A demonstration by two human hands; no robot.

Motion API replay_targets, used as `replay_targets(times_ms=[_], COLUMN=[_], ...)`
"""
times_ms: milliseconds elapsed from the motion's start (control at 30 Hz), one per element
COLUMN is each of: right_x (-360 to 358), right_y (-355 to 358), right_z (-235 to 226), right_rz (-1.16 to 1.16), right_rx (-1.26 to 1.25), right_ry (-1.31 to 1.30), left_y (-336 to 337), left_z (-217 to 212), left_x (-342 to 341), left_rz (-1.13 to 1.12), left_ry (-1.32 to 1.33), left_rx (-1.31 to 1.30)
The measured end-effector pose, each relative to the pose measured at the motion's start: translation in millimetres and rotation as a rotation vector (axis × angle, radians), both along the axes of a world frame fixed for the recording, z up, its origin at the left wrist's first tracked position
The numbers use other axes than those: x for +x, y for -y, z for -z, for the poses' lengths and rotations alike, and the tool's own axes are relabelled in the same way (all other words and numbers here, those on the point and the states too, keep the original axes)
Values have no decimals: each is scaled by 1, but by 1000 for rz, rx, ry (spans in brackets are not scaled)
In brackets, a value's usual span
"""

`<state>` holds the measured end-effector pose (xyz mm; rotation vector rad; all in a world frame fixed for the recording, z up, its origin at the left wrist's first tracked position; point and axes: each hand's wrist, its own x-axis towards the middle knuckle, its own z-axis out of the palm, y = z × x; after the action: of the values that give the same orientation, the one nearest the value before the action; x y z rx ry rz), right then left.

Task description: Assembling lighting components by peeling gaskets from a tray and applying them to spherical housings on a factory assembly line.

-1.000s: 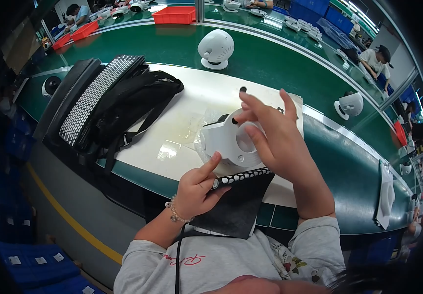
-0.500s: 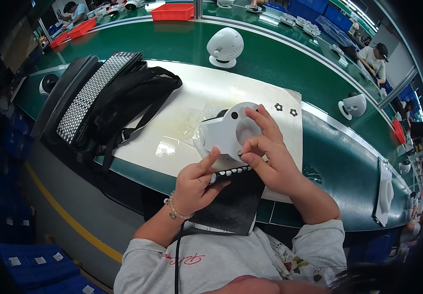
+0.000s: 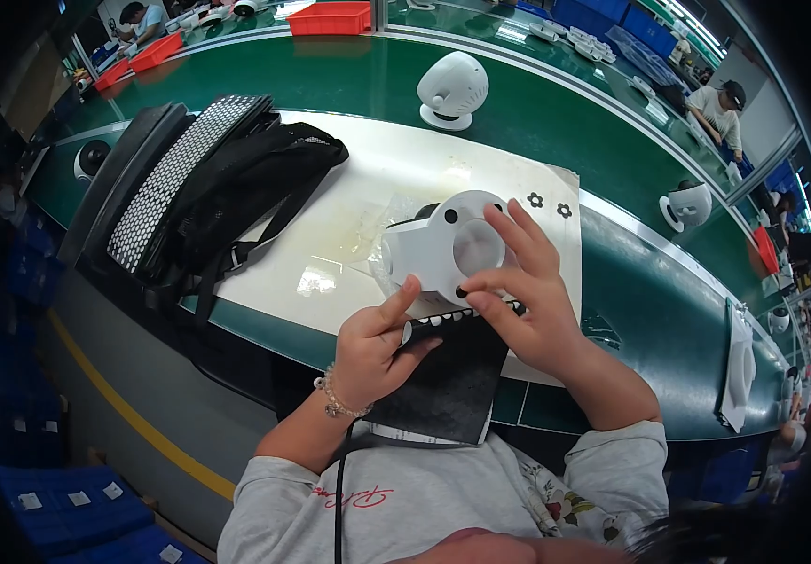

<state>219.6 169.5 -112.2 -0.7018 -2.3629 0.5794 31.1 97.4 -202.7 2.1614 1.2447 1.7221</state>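
A white rounded housing (image 3: 421, 256) lies tilted on the table in front of me, its round base with a pale disc (image 3: 478, 246) facing up. Black round pads (image 3: 451, 216) sit near the base's rim. My right hand (image 3: 529, 305) has thumb and index finger close together at another small black pad (image 3: 462, 292) on the near rim; its other fingers reach over the base. My left hand (image 3: 377, 346) grips a black sheet (image 3: 448, 385) with white round spots along its curled upper edge. The left index fingertip points up beside the housing.
A black mesh bag (image 3: 264, 174) lies on the left of the white board (image 3: 349, 150). White devices (image 3: 452, 89) stand on the green belt (image 3: 349, 80) beyond; another (image 3: 685, 205) is at right. Red bins (image 3: 330, 18) and co-workers (image 3: 717, 113) are farther back.
The white devices on the green belt have shifted right. My right fingers have moved slightly, and the near-rim black pad shows more plainly. My left hand stays on the sheet.
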Motion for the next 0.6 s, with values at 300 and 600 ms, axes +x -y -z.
replay_targets(times_ms=[300,600], right_x=[-6,-13], right_y=[20,19], right_z=[15,30], right_rz=[23,-91], right_rx=[485,634], right_ry=[22,-47], left_y=[0,0], left_z=[-2,-3], left_x=[2,1], left_rz=[6,28], left_ry=[24,13], left_rx=[-4,1])
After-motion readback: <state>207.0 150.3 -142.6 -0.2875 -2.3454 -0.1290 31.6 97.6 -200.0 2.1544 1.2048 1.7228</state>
